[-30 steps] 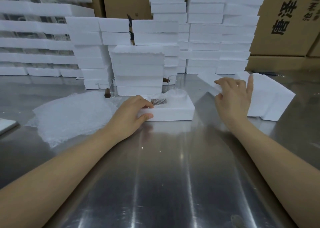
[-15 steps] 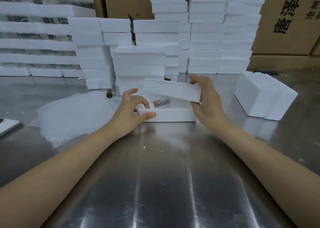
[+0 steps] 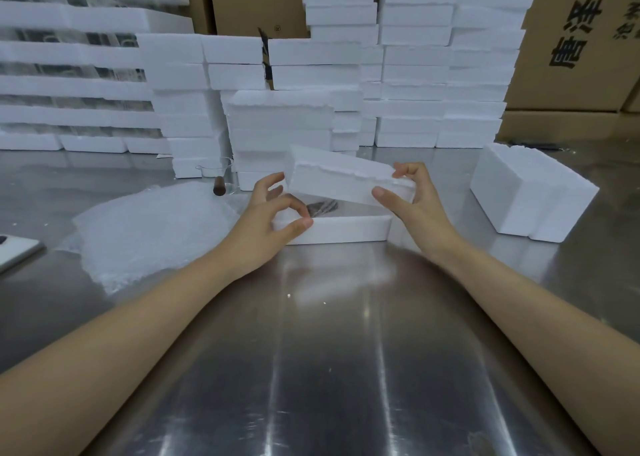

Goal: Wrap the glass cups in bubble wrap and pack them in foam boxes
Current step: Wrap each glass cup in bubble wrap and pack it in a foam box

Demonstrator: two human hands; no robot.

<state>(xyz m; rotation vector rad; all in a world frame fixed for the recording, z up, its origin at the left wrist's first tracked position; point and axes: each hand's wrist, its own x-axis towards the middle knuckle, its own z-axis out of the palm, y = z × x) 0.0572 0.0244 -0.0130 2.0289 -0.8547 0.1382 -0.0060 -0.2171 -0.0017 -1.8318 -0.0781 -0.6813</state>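
Note:
A white foam box base (image 3: 341, 229) lies on the steel table, and the dark handle of a wrapped cup (image 3: 322, 208) shows inside it. My right hand (image 3: 415, 206) grips a foam lid (image 3: 346, 178) by its right end and holds it tilted over the base. My left hand (image 3: 273, 216) is at the base's left end, thumb on its front corner, fingers curled beside the lid's left edge. An unwrapped glass cup (image 3: 216, 171) with a brown handle stands behind a pile of bubble wrap (image 3: 152, 227).
Stacks of foam boxes (image 3: 415, 75) line the back of the table, with cardboard cartons (image 3: 571, 40) behind them. A short pile of foam lids (image 3: 530, 196) sits at the right. A flat white object (image 3: 17, 251) lies at the left edge.
My right hand took a foam lid from the pile at the right and carried it left over the open base. My left hand opened its fingers beside the base's left end.

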